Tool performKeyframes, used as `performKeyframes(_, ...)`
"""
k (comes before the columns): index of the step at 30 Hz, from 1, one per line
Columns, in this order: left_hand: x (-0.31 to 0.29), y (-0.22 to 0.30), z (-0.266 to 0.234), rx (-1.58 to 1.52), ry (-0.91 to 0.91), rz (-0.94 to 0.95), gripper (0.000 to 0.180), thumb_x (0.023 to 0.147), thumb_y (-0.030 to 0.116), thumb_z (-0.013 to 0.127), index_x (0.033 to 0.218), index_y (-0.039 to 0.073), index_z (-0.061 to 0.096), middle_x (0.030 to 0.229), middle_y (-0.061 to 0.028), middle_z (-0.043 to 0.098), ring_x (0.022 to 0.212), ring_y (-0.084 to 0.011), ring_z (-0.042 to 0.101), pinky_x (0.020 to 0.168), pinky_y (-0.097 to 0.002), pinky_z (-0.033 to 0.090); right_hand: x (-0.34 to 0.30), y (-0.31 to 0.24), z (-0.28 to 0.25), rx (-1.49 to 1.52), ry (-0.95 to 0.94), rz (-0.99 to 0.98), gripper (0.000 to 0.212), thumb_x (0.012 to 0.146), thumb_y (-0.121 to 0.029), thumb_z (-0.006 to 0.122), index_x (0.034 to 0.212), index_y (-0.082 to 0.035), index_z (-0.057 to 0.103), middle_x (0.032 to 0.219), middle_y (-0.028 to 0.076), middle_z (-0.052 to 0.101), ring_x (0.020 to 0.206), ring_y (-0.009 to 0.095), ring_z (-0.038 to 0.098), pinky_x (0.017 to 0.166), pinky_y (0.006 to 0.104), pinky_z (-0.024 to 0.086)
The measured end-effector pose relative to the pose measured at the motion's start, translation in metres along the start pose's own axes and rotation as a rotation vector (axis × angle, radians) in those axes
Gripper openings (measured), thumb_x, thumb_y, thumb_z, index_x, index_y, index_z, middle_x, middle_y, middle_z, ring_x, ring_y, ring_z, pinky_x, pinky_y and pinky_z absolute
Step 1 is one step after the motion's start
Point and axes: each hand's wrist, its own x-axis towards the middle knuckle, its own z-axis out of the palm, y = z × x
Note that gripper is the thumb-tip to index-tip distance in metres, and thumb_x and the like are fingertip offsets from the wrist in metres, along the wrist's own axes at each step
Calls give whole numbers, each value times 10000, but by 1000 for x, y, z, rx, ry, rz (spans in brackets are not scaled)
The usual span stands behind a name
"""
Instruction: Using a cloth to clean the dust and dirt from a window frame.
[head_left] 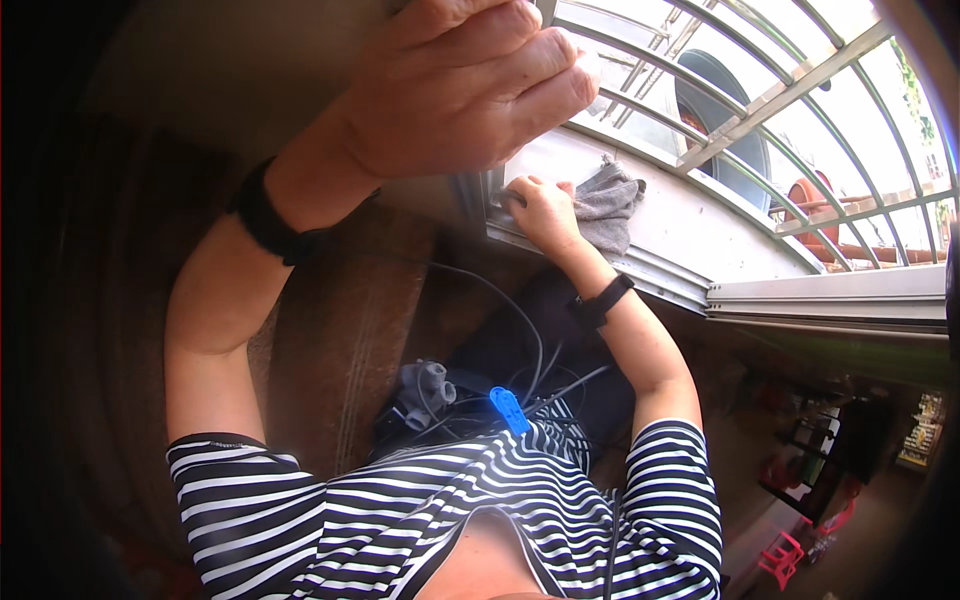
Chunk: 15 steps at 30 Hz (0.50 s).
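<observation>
My left hand (485, 85) is raised high at the top, beside the bright window opening. Its fingers are curled in, and anything within them is hidden. Lower and to the right, my right hand (545, 212) rests at the near left end of the white window sill (700, 225). Its fingers are bent round something small and dark at the frame's edge that I cannot make out. Against the right side of that hand lies a crumpled grey cloth (612, 205), bunched on the sill. A black band circles each wrist.
Metal window bars (740, 125) run beyond the sill, with a large round grey-blue object (715, 80) behind them. A sliding-window track (830, 300) edges the sill. Thin cables (530, 320) hang before me, near a blue clip (508, 408) on my striped shirt. A pink stool (780, 558) stands lower right.
</observation>
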Motion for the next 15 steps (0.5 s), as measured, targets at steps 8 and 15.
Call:
performKeyframes(8, -7, -13, 21, -39, 253, 113, 88, 743, 113, 628, 706, 192, 617, 719, 64, 597, 779, -117, 628, 946, -277, 430, -2, 3, 6, -30, 168, -105, 175, 782, -130, 630, 956, -118, 617, 828, 79, 620, 870, 251, 612, 858, 473, 375)
performKeyframes(15, -9, -2, 34, -61, 362, -3, 95, 756, 98, 623, 728, 189, 629, 727, 63, 605, 769, -104, 623, 936, -279, 439, -10, 7, 4, -138, -183, -222, 137, 812, -138, 583, 940, -118, 628, 895, 84, 632, 894, 259, 609, 883, 455, 359)
